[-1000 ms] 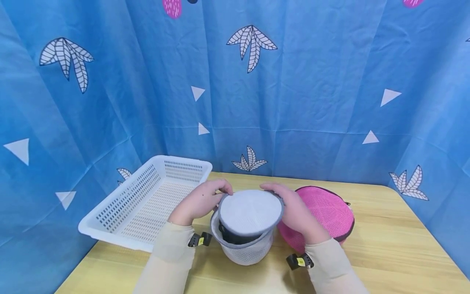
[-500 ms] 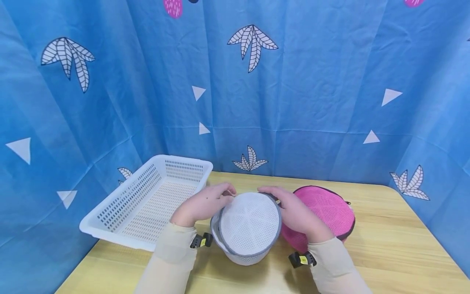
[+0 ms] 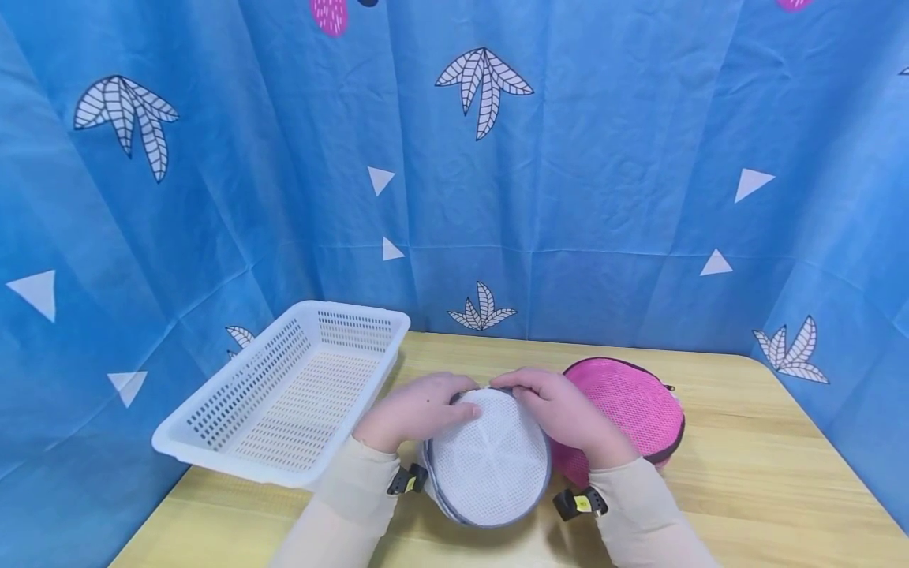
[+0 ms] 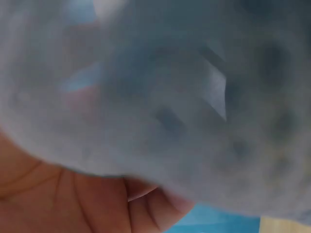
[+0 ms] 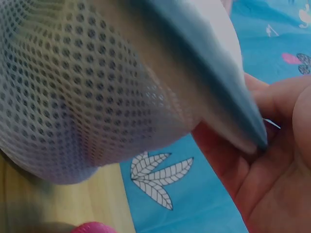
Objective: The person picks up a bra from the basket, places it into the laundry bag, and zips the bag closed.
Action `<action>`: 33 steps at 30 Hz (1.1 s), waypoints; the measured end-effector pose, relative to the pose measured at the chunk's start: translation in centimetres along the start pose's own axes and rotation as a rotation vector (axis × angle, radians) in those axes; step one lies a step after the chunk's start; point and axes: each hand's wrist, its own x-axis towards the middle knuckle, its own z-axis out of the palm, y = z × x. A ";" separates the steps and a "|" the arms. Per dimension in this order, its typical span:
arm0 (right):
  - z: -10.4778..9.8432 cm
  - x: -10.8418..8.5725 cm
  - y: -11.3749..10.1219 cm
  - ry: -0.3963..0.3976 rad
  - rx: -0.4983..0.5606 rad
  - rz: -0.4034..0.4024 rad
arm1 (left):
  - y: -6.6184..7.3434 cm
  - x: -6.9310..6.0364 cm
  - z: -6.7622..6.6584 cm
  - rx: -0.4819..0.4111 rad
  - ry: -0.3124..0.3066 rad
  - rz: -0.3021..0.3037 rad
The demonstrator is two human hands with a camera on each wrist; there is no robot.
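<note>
A round white mesh laundry bag (image 3: 490, 465) with grey trim stands at the middle of the table, its flat lid tilted toward me. My left hand (image 3: 426, 406) holds the far left of its rim, thumb lying on the lid. Close beside it, my right hand (image 3: 564, 410) grips the far right of the rim. In the right wrist view the bag's mesh side (image 5: 87, 97) bulges, and the grey edge runs between the right hand's (image 5: 277, 165) thumb and fingers. The left wrist view is mostly filled by blurred mesh bag (image 4: 146, 121). The bag's contents are hidden.
To the left lies a white perforated plastic basket (image 3: 312, 394). A pink mesh bag (image 3: 628, 402) with dark trim rests just right of my right hand. Behind the wooden table (image 3: 753, 457) hangs a blue patterned curtain (image 3: 611, 173).
The lid has come down over the gap where something dark showed, and it now tilts toward me. My left hand has moved right, nearer to my right hand at the far rim.
</note>
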 end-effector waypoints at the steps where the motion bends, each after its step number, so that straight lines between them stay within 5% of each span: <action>1: 0.2 0.0 -0.1 0.000 -0.008 -0.008 | 0.2 0.0 0.0 0.028 0.001 -0.007; 10: 1.3 0.2 -0.4 0.030 -0.042 0.007 | 1.2 0.5 1.0 0.163 0.082 0.005; 24: 1.4 0.1 -0.7 -0.084 0.018 0.042 | 1.2 0.8 1.5 0.010 0.150 0.023; 33: 0.3 -0.2 -0.2 -0.142 0.073 0.069 | 0.8 1.4 1.5 -0.025 0.127 0.058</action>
